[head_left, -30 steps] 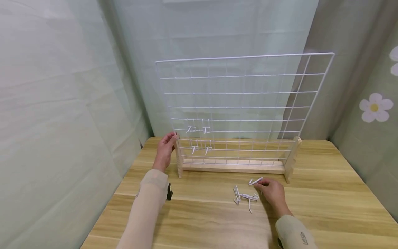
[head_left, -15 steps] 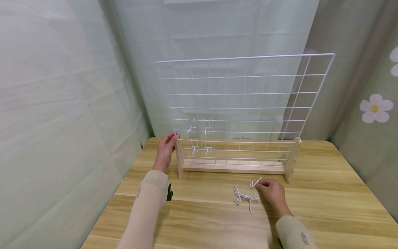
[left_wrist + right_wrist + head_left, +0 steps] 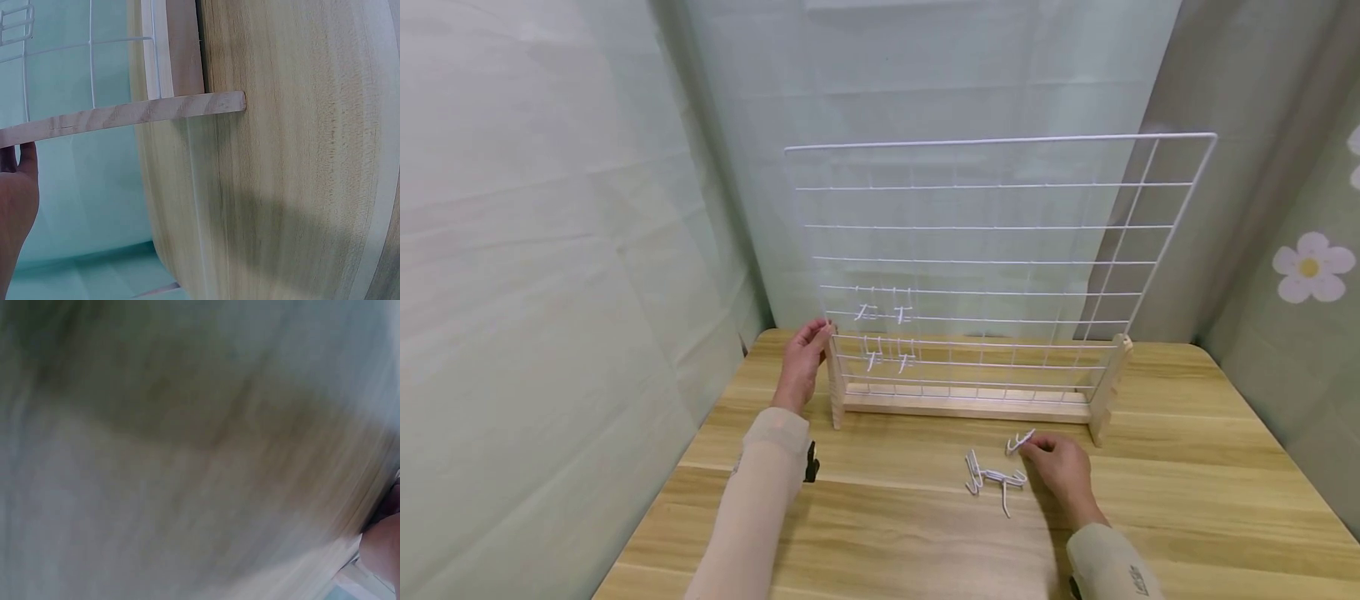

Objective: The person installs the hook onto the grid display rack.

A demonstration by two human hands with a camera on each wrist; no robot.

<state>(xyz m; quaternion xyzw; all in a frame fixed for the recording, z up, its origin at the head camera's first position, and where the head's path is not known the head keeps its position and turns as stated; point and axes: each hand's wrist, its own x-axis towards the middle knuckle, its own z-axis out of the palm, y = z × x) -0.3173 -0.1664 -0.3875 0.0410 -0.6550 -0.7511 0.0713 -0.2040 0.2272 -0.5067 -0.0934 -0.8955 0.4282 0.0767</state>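
Observation:
A white wire grid panel (image 3: 1000, 227) stands upright in a pale wooden base (image 3: 970, 407). Several white wire hooks hang in two rows at its lower left, one of them an upper hook (image 3: 902, 313). My left hand (image 3: 802, 360) grips the top of the base's left upright (image 3: 150, 111), at the panel's edge. Between the thumb and fingers of my right hand (image 3: 1063, 472) is a white wire hook (image 3: 1018, 442), held just above the table in front of the base. Close beside it lie more loose wire hooks (image 3: 1000, 477). The right wrist view is mostly blurred.
The wood-grain table (image 3: 880, 533) carries the stand near its back edge. Pale green cloth (image 3: 550, 250) hangs behind and to the left. At right a curtain shows a white flower print (image 3: 1311, 267).
The hook in my right hand has turned, its prongs now pointing more downward. My left hand stays on the upright. The whole head view has shifted slightly.

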